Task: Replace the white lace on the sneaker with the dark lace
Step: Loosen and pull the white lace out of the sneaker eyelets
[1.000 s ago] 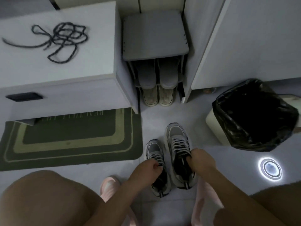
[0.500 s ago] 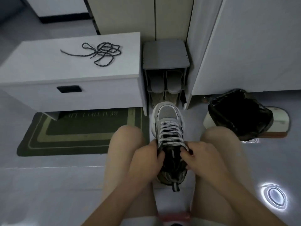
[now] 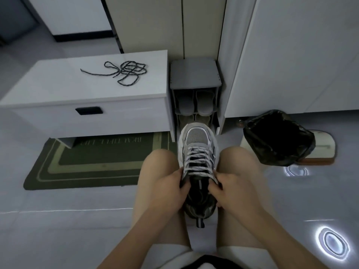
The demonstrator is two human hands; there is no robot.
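Green with paler bands, a mat (image 3: 93, 164) lies on the floor at the far left, partly under a low white worktop (image 3: 58, 88) with a dark slot handle in its front. The dark lace (image 3: 125, 72) lies loosely tangled on top of that worktop, well apart from the shoe, one end trailing to the left. Just to the right stands a narrow grey shoe rack (image 3: 195, 74) with pairs of shoes on its lower shelves. Nearer the camera, the left hand (image 3: 167, 191) grips the left edge of the sneaker's opening, its fingers (image 3: 181, 188) curled over the rim. The sneaker (image 3: 197, 136), grey and white, sits between the person's bare knees with its toe pointing away, the white lace (image 3: 198, 164) threaded across it in crossed rows. The right hand (image 3: 236, 191) clamps the right edge of the opening, fingers bent onto it just below the lowest lace row. Further right stands a bin (image 3: 277, 138) lined with a black bag, and bright ring-shaped reflections show on the glossy floor (image 3: 310, 200).
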